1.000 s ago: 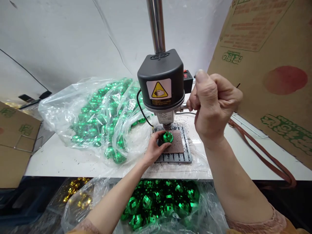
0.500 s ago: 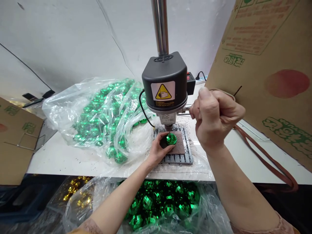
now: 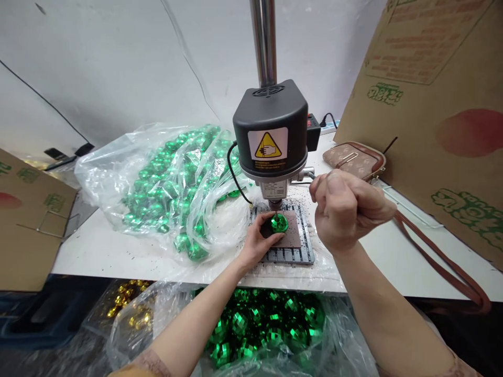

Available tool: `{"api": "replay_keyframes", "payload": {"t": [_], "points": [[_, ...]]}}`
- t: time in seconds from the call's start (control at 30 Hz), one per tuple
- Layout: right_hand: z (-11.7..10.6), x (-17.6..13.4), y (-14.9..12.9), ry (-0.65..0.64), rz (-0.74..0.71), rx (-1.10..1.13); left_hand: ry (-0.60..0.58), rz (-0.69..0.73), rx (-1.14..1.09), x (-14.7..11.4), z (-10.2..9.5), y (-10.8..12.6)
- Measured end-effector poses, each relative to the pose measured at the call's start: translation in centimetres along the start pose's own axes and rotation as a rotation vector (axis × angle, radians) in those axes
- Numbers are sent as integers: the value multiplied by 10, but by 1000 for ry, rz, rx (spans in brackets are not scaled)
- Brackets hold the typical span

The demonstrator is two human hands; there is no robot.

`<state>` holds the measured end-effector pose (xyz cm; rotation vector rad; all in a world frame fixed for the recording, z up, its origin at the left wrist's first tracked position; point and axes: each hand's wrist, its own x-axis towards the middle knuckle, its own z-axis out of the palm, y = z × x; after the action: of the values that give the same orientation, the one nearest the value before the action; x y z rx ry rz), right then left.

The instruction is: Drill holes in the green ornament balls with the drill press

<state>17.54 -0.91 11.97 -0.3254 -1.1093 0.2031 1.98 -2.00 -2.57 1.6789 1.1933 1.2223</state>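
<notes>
One green faceted ball (image 3: 279,224) sits in the middle of it all from where I'm standing, on the brown pad (image 3: 294,236) over the slotted base plate (image 3: 308,255), right beneath the drill press (image 3: 270,118). The left hand (image 3: 255,243), reaching in from the ball's 8 o'clock, pinches it between thumb and fingers. Over at the ball's 3 o'clock, the right hand (image 3: 348,212) is clenched, to my eye round the end of the feed lever (image 3: 308,173), though the fist hides that end. The bit (image 3: 276,211) seems to meet the top of the ball, so I'd call this piece under way; whether a hole goes through yet, I can't tell. Dark specks (image 3: 295,202) litter the base plate and the bench (image 3: 98,256), which I take as a sign of drilling already done. Plenty of balls lie about: a clear bag (image 3: 96,162) of green ones at 10 o'clock on the bench, and a heap of green balls (image 3: 271,329) in plastic below the edge at 6 o'clock. Which of those are drilled and which are left, I can't make out from here
</notes>
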Motion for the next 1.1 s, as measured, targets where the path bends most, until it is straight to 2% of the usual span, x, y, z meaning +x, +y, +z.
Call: {"api": "replay_keyframes", "payload": {"t": [0.33,0.7,0.8,0.9,0.93,1.03,1.1], "points": [[-6,-10,7,-10,-101,-32,7,7,-25,-1,0,-3],[-13,-21,14,-90,-213,48,3,13,-37,-1,0,-3],[-10,-15,5,-74,-137,4,5,12,-52,-1,1,-5],[2,8,-8,29,89,-89,19,13,-35,1,4,-6],[7,18,-10,10,163,-82,35,11,-19,1,4,-6],[18,42,-10,-20,207,-57,131,22,68,-8,2,4],[21,50,-6,-14,198,-28,179,81,146,-24,-7,17]]}}
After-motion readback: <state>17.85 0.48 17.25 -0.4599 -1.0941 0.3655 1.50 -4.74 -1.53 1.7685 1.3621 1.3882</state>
